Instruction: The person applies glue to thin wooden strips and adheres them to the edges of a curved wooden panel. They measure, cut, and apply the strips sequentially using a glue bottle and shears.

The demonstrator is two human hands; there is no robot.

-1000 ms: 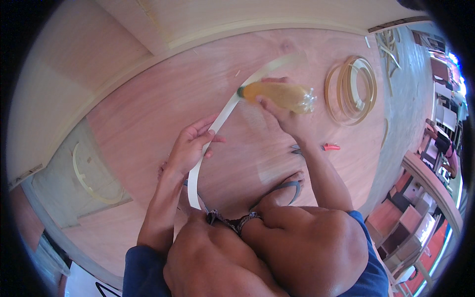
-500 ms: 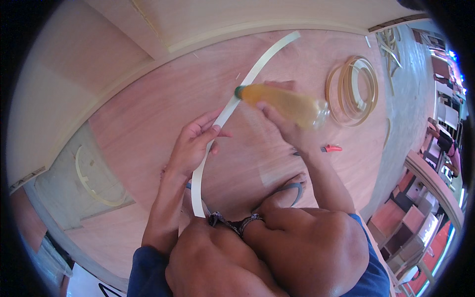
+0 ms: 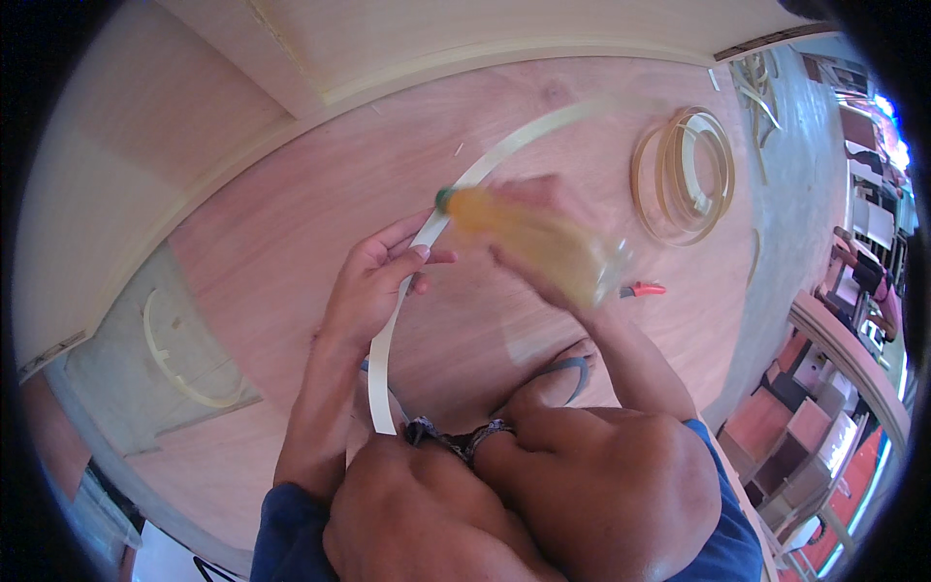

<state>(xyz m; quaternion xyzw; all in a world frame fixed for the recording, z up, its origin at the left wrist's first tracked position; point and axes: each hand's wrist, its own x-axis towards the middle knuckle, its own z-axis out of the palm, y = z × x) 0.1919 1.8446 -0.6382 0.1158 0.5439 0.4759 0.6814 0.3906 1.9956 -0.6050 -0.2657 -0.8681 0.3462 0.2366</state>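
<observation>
Pale strip (image 3: 381,364): curves above the pinkish board (image 3: 310,223), lower end near the bare legs (image 3: 601,475), pinched partway along in the left hand (image 3: 367,281). In the right hand (image 3: 558,286), blurred but clamped around it: yellow-filled bottle (image 3: 524,228), green cap (image 3: 443,201) over the strip, cannot tell whether touching. Farther right on the board: coiled strips (image 3: 690,165), and just beside the right forearm (image 3: 635,364), red-handled tool (image 3: 648,289)
</observation>
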